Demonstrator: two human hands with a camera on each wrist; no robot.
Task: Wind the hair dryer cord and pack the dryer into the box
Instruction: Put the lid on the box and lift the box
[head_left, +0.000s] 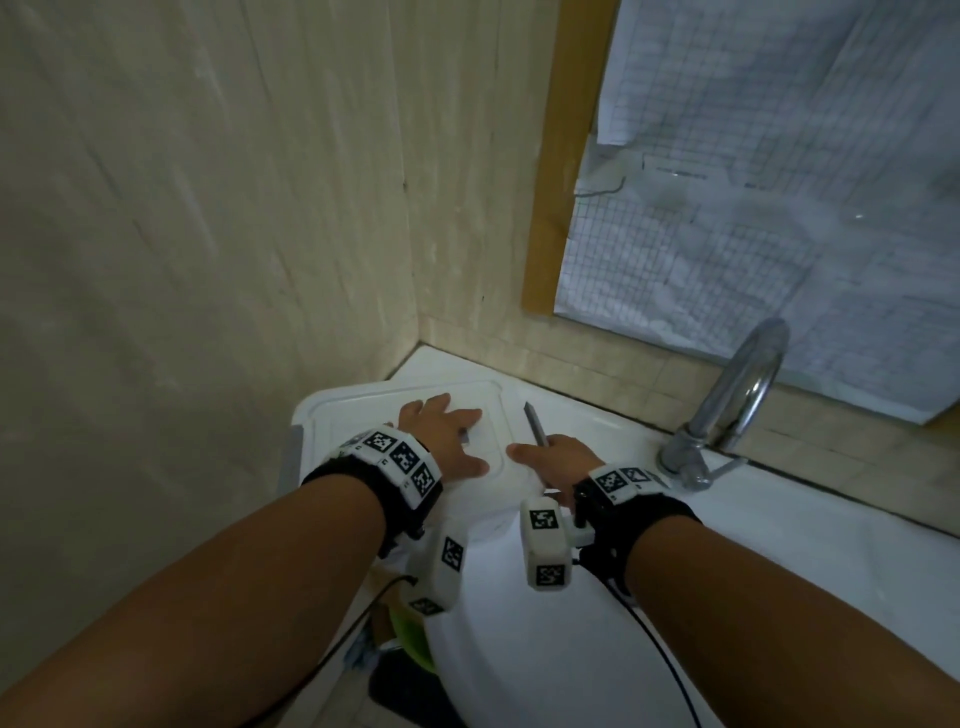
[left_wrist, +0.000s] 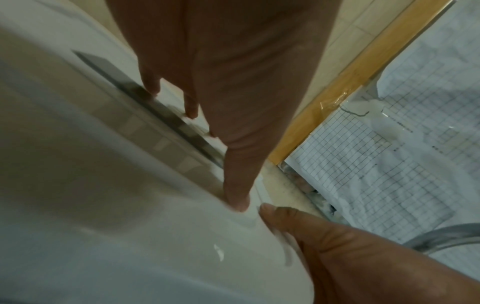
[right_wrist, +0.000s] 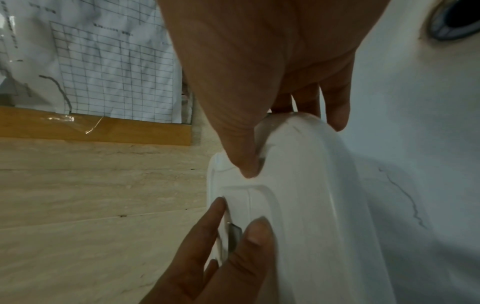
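A white plastic box with its lid down sits in the counter corner; the lid's rim fills the right wrist view. My left hand lies flat on the lid with fingers spread, their tips touching it near a grey strip. My right hand grips the lid's right corner: its thumb presses on top and its fingers curl round the edge. A small grey clip shows between the left hand's fingertips. No hair dryer or cord is in view.
A white sink basin lies below my wrists, with its drain and a chrome faucet to the right. A tiled wall closes the left side. Gridded paper sheets hang in a wooden frame behind.
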